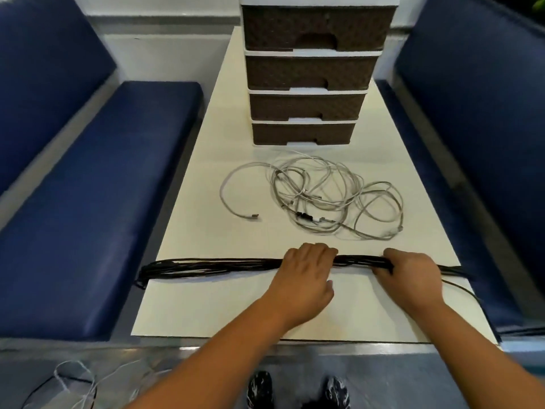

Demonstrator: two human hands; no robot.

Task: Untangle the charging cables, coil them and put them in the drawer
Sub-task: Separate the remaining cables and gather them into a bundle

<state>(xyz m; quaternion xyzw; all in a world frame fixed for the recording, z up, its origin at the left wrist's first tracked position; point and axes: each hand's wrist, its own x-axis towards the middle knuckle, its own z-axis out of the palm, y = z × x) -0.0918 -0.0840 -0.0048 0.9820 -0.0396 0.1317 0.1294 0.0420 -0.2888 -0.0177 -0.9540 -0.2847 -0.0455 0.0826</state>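
Between two blue cushioned benches (97, 208) stands a narrow cream table (224, 308), and across its near part lies a long bundle of black cables (212, 265), gathered into a flat, stretched-out hank that runs from the left edge of the table to the right edge. Its looped left end sits right at the table's left edge, and at the right a loose black strand trails off the corner. Both hands are on this bundle. The left hand (305, 271) lies over its middle with the fingers curled over the far side of the strands, grasping them. The right hand (413, 276) has its grip clenched around the bundle just beside the left one, thumb side toward the middle. Farther back on the table, well apart from the black bundle, sits a loose tangle of grey cables (327, 196), its loops overlapping, with one curved strand reaching out to the left and ending in a plug. Behind that stands a drawer unit (309, 75) with four brown woven-look drawers in a white frame, all pushed in. On the grey floor, at the lower left, lie thin white and dark cords (76, 385), and two dark patterned shoes (298, 391) show below the table edge.
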